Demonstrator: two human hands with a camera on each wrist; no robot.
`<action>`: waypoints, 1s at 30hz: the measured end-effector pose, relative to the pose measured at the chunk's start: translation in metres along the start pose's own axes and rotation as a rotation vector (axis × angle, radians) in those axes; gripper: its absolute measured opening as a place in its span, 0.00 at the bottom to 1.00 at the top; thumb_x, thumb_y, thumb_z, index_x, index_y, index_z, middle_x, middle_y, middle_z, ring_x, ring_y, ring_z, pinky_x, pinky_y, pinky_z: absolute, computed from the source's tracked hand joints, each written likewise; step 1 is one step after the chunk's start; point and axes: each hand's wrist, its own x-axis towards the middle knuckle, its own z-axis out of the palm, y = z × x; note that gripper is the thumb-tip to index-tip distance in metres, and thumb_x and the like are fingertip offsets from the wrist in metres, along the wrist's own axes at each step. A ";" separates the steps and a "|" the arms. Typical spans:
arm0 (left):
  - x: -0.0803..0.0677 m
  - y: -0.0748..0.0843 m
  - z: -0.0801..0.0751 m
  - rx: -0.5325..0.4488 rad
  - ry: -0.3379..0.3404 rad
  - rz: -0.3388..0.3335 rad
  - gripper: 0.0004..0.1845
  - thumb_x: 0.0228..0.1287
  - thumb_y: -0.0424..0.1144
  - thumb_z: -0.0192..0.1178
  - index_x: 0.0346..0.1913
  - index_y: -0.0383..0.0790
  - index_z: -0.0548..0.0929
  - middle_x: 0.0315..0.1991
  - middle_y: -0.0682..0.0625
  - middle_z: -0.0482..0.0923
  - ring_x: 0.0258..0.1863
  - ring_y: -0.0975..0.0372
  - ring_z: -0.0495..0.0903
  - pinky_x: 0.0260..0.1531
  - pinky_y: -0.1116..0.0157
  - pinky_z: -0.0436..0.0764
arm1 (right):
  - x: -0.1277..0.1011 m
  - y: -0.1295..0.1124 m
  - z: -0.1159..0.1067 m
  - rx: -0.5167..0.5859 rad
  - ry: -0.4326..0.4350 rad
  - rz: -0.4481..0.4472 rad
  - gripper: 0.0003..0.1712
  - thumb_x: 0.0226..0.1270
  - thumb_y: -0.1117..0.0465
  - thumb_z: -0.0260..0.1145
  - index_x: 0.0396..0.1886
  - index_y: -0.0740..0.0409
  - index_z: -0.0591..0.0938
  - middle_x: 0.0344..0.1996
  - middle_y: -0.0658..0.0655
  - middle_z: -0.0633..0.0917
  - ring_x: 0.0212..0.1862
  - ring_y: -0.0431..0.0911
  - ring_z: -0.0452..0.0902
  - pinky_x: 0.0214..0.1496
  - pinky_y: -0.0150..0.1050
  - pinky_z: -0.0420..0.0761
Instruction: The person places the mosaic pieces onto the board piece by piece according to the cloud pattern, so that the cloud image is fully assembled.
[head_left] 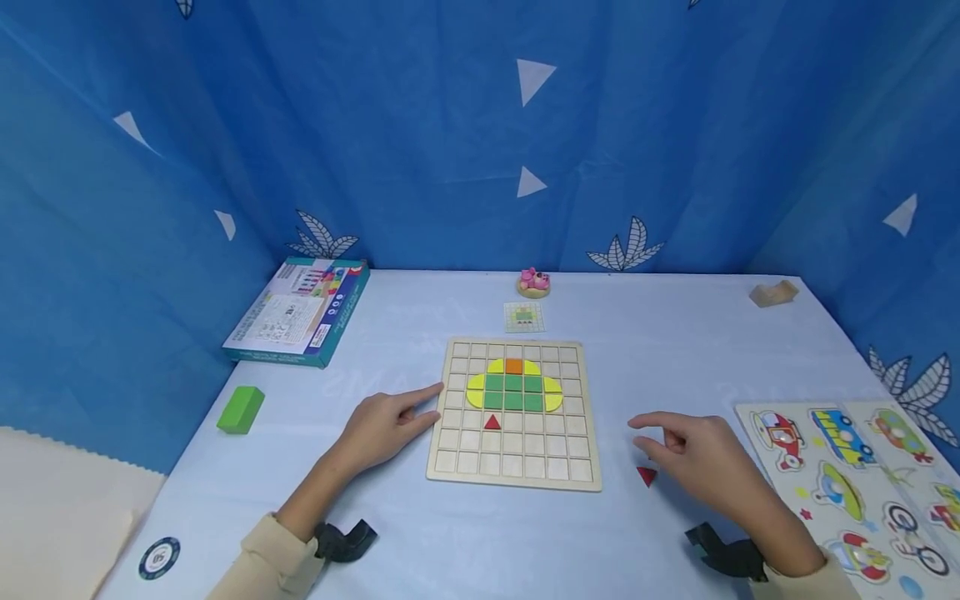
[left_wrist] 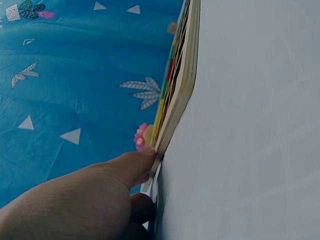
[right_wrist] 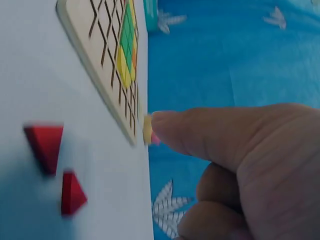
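Note:
A square wooden grid board (head_left: pixel 513 467) lies mid-table with a pattern of green squares (head_left: pixel 513 392), yellow rounded pieces (head_left: pixel 553 402) and one orange square (head_left: pixel 513 367). Below the pattern, a red triangle (head_left: pixel 492 422) sits in a cell. At the board's left edge, the index finger and thumb of my left hand (head_left: pixel 382 429) touch the rim. To the right of the board hovers my right hand (head_left: pixel 701 458), thumb and index finger apart, holding nothing visible. Beneath it lies a red triangle (head_left: pixel 647 476); the right wrist view shows two red triangles, one blurred triangle (right_wrist: pixel 45 145) and a smaller triangle (right_wrist: pixel 73 194).
Behind the board lie a small pattern card (head_left: pixel 523 317) and a pink ornament (head_left: pixel 533 282). A game box (head_left: pixel 296 312) and green block (head_left: pixel 241 409) stand left, above a round sticker (head_left: pixel 159 557). Rightward are a vehicle puzzle board (head_left: pixel 817 500) and a wooden piece (head_left: pixel 773 293).

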 end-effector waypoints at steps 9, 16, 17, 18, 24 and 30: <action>0.000 0.000 0.000 -0.005 0.004 0.005 0.27 0.69 0.56 0.66 0.69 0.58 0.79 0.14 0.60 0.66 0.15 0.65 0.64 0.21 0.67 0.63 | -0.015 0.030 -0.009 -0.053 0.047 0.052 0.15 0.60 0.59 0.79 0.47 0.50 0.90 0.11 0.47 0.67 0.16 0.43 0.62 0.17 0.34 0.61; 0.000 -0.001 -0.001 0.005 0.002 0.003 0.27 0.69 0.55 0.66 0.69 0.58 0.79 0.14 0.60 0.65 0.15 0.65 0.64 0.21 0.67 0.62 | -0.016 0.039 -0.002 -0.083 -0.009 0.008 0.16 0.58 0.60 0.80 0.47 0.49 0.90 0.12 0.45 0.66 0.17 0.41 0.62 0.20 0.33 0.62; 0.000 -0.001 -0.001 0.007 0.004 0.005 0.27 0.69 0.55 0.66 0.69 0.58 0.79 0.14 0.60 0.65 0.15 0.65 0.63 0.21 0.67 0.62 | -0.016 0.040 -0.001 -0.086 -0.009 0.003 0.17 0.57 0.59 0.80 0.48 0.49 0.90 0.12 0.45 0.66 0.17 0.41 0.62 0.20 0.33 0.62; 0.000 -0.002 -0.001 0.009 0.005 0.008 0.27 0.69 0.55 0.66 0.69 0.58 0.79 0.14 0.60 0.65 0.15 0.65 0.63 0.21 0.67 0.62 | -0.016 0.041 0.000 -0.090 -0.006 -0.002 0.18 0.57 0.59 0.80 0.48 0.50 0.90 0.12 0.45 0.66 0.17 0.41 0.62 0.20 0.34 0.62; 0.000 -0.002 -0.001 0.006 0.007 0.015 0.27 0.69 0.55 0.66 0.69 0.57 0.79 0.14 0.60 0.65 0.14 0.66 0.63 0.21 0.67 0.62 | -0.015 0.047 0.006 -0.100 -0.041 0.001 0.21 0.58 0.56 0.80 0.53 0.52 0.89 0.12 0.44 0.68 0.16 0.40 0.62 0.19 0.33 0.62; 0.000 -0.001 0.000 0.005 0.007 0.027 0.27 0.70 0.55 0.66 0.69 0.57 0.79 0.14 0.60 0.65 0.14 0.66 0.63 0.21 0.67 0.62 | -0.015 0.051 0.009 -0.117 -0.049 -0.011 0.21 0.59 0.56 0.80 0.52 0.54 0.89 0.12 0.43 0.68 0.16 0.39 0.62 0.19 0.32 0.63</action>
